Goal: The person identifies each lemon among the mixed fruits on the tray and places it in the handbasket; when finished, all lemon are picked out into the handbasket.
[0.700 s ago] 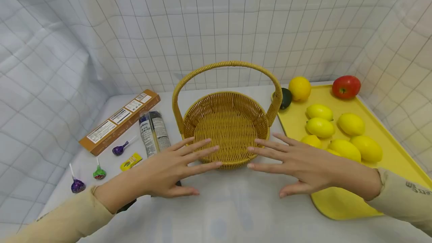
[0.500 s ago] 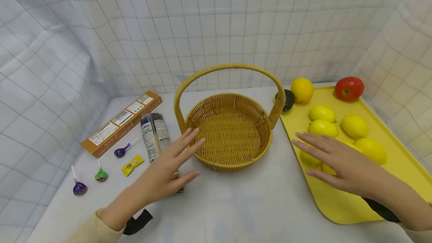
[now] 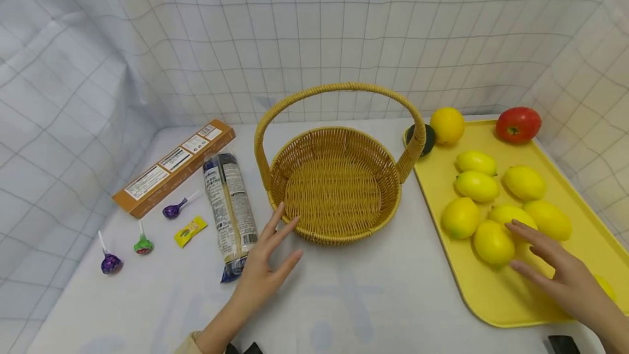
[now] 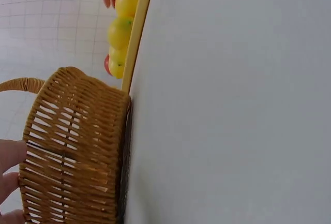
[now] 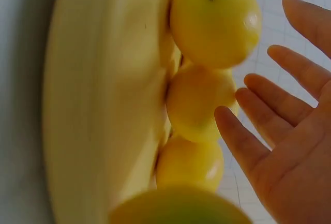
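Observation:
A woven wicker basket [image 3: 339, 238] with a tall arched handle stands in the middle of the table. My left hand [image 3: 262, 269] is at the near-left side of the basket, fingers spread and holding nothing. In the left wrist view its fingertips [image 4: 11, 154] overlap the basket wall [image 4: 77, 146]. My right hand [image 3: 565, 272] hovers over the near part of the yellow tray [image 3: 491, 302], fingers extended. Closest to its fingertips is a lemon [image 3: 493, 243]. The right wrist view shows the open palm [image 5: 305, 151] beside a row of lemons [image 5: 214, 22], grasping none.
Toward the tray's back lie an orange [image 3: 447, 125], a dark green fruit [image 3: 426, 140] and a red apple [image 3: 518, 124]. Left of the basket are a bagged pack of noodles [image 3: 231, 206], a long brown box [image 3: 174, 165], a yellow-wrapped candy [image 3: 190, 231] and several lollipops [image 3: 112, 263].
My right hand has moved away from the basket, rightward to over the lemons on the tray. My left hand has drawn slightly back, staying beside the basket's near-left rim.

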`<state>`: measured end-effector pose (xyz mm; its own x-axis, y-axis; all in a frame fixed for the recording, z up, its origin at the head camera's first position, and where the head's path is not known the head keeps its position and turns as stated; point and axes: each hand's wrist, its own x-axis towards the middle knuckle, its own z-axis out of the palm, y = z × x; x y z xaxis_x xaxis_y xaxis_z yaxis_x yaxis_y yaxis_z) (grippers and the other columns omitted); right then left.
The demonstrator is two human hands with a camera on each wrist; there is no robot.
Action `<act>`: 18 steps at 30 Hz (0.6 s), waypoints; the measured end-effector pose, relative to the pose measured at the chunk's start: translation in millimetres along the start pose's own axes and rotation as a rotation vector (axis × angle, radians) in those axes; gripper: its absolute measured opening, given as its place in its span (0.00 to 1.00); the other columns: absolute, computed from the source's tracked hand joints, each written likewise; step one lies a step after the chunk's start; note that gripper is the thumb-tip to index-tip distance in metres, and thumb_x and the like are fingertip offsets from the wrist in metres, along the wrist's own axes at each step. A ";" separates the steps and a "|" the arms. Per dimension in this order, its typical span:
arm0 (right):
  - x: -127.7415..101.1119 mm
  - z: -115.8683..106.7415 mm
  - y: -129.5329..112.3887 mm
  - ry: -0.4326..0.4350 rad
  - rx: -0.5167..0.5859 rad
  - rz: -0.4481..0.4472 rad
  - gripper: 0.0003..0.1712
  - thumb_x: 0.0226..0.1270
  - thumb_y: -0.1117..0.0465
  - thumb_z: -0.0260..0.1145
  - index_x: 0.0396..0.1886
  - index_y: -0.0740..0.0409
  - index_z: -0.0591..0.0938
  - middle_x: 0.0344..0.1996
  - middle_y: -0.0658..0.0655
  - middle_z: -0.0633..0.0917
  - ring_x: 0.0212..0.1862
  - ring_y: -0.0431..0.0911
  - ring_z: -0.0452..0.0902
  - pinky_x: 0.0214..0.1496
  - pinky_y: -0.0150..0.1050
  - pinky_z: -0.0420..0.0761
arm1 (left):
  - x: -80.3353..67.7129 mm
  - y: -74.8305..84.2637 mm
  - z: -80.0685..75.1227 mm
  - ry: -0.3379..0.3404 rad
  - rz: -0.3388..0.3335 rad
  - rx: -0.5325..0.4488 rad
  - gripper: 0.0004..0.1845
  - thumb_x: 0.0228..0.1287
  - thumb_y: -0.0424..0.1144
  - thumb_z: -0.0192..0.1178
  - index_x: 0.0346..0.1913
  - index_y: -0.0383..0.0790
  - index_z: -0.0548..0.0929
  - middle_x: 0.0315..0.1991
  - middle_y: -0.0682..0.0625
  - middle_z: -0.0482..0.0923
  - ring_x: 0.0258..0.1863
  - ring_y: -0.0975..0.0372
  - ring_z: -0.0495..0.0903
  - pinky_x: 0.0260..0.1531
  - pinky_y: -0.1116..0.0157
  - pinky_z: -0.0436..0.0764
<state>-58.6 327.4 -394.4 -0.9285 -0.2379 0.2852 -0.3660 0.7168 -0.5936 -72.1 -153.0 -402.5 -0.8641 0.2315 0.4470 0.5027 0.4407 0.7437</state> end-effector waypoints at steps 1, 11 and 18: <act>0.7 2.5 1.0 -0.007 0.006 -0.005 0.37 0.56 0.72 0.68 0.67 0.58 0.68 0.63 0.31 0.62 0.60 0.22 0.54 0.50 0.12 0.56 | -0.3 -0.1 3.1 0.018 -0.005 -0.015 0.31 0.57 0.28 0.65 0.65 0.40 0.71 0.72 0.47 0.49 0.69 0.51 0.50 0.60 0.45 0.59; 7.3 19.0 0.1 -0.074 0.011 0.000 0.42 0.50 0.70 0.73 0.67 0.56 0.69 0.64 0.36 0.62 0.59 0.21 0.54 0.42 0.14 0.66 | 5.0 20.8 22.8 0.219 0.032 -0.072 0.29 0.50 0.19 0.65 0.58 0.27 0.74 0.69 0.34 0.52 0.67 0.44 0.53 0.64 0.64 0.55; 13.8 24.1 -7.6 -0.090 0.051 0.094 0.39 0.50 0.66 0.75 0.64 0.57 0.70 0.57 0.55 0.67 0.51 0.24 0.58 0.39 0.16 0.69 | 6.5 31.6 30.7 0.290 -0.042 -0.115 0.29 0.53 0.21 0.64 0.60 0.27 0.72 0.70 0.38 0.51 0.68 0.45 0.49 0.56 0.38 0.59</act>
<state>-70.1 302.9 -404.1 -0.9598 -0.2312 0.1591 -0.2780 0.7051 -0.6524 -62.6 -110.9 -391.3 -0.8491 -0.0493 0.5260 0.4810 0.3394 0.8084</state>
